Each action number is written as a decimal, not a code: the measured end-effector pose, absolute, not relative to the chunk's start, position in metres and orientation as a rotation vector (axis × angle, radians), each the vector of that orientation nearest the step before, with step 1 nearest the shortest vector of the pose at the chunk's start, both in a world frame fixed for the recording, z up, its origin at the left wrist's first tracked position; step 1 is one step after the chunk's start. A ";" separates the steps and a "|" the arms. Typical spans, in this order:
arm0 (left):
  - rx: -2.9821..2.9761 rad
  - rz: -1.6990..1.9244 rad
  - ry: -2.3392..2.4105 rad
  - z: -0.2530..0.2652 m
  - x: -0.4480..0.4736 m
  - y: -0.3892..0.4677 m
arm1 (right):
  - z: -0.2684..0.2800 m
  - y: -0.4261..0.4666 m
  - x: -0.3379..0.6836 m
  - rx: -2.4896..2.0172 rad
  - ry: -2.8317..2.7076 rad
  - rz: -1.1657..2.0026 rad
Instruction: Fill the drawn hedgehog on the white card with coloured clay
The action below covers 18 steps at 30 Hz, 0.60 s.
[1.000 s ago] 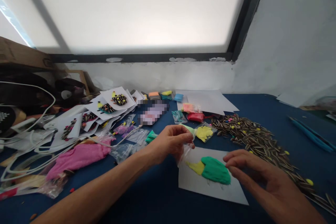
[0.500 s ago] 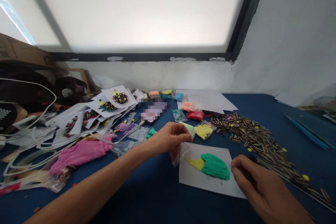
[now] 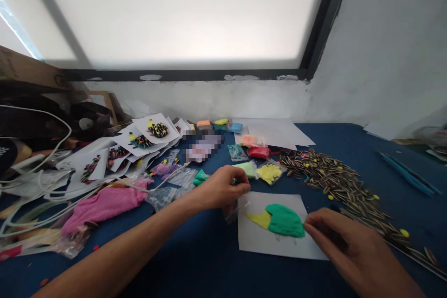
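Observation:
A white sheet of paper [image 3: 254, 244] lies in front of me. On it is a flat clay figure with a green clay body [image 3: 284, 220] and a yellow clay neck and head [image 3: 260, 219]; short drawn legs show below. Beyond the sheet's left edge my left hand [image 3: 228, 188] pinches a small clear plastic bag [image 3: 234, 212], which hangs down by the paper. My right hand [image 3: 344, 242] is closed in a pinch, its fingertips touching the right end of the green clay. Whatever sits between those fingertips is hidden.
Striped sunflower seeds [image 3: 328, 181] are heaped to the right, near blue tweezers [image 3: 408, 172]. Bagged yellow clay [image 3: 269, 173] and red clay [image 3: 259, 152] lie behind the paper. Pink clay [image 3: 108, 202], white cables and finished seed pictures [image 3: 153, 125] crowd the left.
My right hand has shifted slightly left, its fingertips now meeting the green clay. My left hand stays in nearly the same place with the plastic bag. The view has shifted slightly.

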<state>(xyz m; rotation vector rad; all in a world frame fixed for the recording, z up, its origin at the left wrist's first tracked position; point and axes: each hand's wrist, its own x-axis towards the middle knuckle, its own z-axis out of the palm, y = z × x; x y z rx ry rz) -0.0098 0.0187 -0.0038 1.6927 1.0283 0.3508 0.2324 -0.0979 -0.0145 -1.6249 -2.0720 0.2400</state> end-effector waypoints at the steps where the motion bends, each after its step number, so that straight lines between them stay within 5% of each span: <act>1: 1.689 0.349 1.036 -0.004 -0.010 0.019 | -0.015 -0.097 0.232 -1.620 -2.058 0.226; 18: 1.783 0.306 1.068 -0.006 -0.009 0.019 | -0.018 -0.101 0.240 -1.747 -2.047 0.252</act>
